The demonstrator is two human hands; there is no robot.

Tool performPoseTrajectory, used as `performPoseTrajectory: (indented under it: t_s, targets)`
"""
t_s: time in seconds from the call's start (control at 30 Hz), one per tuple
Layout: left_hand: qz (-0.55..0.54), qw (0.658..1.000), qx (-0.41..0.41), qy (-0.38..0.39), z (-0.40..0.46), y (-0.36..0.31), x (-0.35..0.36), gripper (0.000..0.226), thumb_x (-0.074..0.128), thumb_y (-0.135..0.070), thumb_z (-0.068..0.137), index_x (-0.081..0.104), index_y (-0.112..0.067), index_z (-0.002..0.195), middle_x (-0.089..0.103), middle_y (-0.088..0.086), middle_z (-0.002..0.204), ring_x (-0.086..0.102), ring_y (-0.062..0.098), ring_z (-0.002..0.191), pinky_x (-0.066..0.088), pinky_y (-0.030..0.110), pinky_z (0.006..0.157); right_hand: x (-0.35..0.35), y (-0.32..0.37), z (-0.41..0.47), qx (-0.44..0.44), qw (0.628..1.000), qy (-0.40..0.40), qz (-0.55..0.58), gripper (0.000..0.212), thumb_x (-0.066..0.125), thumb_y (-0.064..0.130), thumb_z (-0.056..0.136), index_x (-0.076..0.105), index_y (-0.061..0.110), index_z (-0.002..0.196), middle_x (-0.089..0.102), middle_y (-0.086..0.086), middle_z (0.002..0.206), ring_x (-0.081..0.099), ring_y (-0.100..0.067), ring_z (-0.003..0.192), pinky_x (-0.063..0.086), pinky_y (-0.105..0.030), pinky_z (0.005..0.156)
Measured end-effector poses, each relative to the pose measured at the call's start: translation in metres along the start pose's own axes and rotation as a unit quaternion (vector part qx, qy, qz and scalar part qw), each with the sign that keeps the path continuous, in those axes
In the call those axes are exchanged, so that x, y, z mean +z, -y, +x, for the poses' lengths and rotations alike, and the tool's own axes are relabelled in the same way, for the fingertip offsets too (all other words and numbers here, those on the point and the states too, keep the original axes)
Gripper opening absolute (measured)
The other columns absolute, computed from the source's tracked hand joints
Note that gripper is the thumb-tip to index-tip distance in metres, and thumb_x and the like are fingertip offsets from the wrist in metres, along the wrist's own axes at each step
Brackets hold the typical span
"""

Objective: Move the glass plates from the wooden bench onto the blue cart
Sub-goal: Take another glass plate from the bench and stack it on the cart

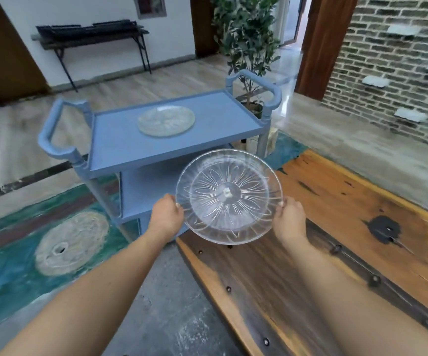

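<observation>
Gripping the clear round glass plate with its cut petal pattern (229,197) at opposite rims, the left hand (167,217) and right hand (289,217) pinch it in mid-air between the worn wooden bench (341,227) and the blue plastic cart (120,140). Rigid, slick and breakable, I'd judge, so edge holds suit it. Another glass plate (166,121) sits on the cart's top shelf.
</observation>
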State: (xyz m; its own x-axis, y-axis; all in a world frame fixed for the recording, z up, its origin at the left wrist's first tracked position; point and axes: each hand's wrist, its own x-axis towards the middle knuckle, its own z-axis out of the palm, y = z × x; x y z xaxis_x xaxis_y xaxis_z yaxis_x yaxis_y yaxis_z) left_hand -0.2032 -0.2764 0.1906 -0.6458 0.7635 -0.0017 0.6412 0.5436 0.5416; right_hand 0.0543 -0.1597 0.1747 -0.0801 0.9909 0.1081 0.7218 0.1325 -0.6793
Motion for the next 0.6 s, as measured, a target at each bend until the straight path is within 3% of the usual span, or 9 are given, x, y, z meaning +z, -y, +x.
performPoseTrajectory:
  t_s: [0.2,0.6]
  targets:
    - [-0.015,0.998,-0.05,-0.033,0.025,0.018,-0.022,0.025,0.049,-0.014,0.092,0.058,0.0,0.111,0.071,0.018,0.102,0.065,0.037,0.101,0.049,0.04,0.09,0.035,0.039,0.034,-0.027,0.999,0.044,0.015,0.028,0.04,0.006,0.096,0.054,-0.001,0.12,0.054,-0.024,0.117,0.051,-0.038,0.11,0.041,-0.041,0.096]
    - [-0.03,0.994,-0.061,-0.084,0.112,0.102,-0.074,0.02,0.047,-0.013,0.091,0.06,-0.002,0.102,0.072,0.017,0.091,0.065,0.037,0.095,0.044,0.034,0.075,0.125,0.145,0.065,-0.072,0.996,0.059,-0.006,0.027,0.036,0.007,0.098,0.054,-0.005,0.114,0.057,-0.029,0.112,0.051,-0.039,0.108,0.038,-0.038,0.087]
